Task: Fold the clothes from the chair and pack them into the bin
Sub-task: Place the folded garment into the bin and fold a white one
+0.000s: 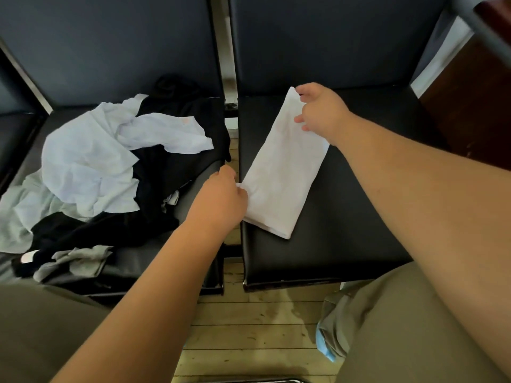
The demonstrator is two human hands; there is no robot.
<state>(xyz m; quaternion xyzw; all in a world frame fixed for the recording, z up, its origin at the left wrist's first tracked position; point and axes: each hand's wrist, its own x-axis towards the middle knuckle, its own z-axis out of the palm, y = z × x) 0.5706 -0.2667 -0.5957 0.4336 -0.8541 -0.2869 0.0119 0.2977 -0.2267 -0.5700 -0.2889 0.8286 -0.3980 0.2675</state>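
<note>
A white garment [282, 172], folded into a long narrow strip, lies slantwise on the black seat of the right chair [345, 230]. My left hand [221, 197] pinches its near left corner at the seat's edge. My right hand [320, 111] grips its far end near the backrest. On the left chair [193, 172] lies an unfolded heap: pale blue and white shirts [91, 167], black clothes [166, 161] and a grey piece [80, 261]. No bin is in view.
Both chairs have dark upright backrests with a narrow gap between them. Pale wooden floorboards [249, 327] show below. My knees in olive trousers fill the lower corners. A brown wooden piece of furniture [475, 100] stands at the right.
</note>
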